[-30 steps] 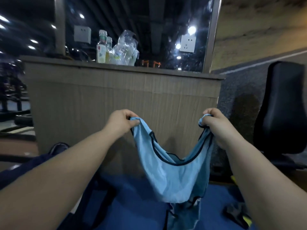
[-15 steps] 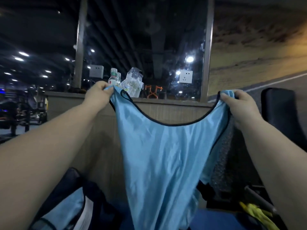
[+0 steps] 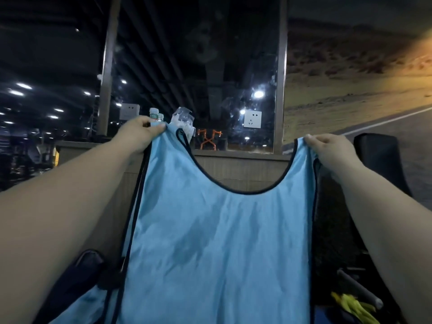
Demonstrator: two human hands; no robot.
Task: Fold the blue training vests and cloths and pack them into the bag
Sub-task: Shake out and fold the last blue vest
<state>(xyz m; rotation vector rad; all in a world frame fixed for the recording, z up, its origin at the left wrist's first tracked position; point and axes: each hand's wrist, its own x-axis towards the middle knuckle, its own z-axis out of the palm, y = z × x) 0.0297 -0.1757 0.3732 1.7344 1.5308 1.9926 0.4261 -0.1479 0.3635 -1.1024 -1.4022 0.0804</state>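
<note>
Dim gym behind; blue vest hangs mid-frame, left hand and right hand pinching its shoulder straps. Best to level both straps before folding.

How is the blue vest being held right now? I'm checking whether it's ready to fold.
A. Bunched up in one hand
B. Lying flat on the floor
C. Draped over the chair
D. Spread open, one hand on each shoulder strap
D: the left hand and the right hand each pinch a shoulder strap, and the vest hangs spread open between them.
</note>
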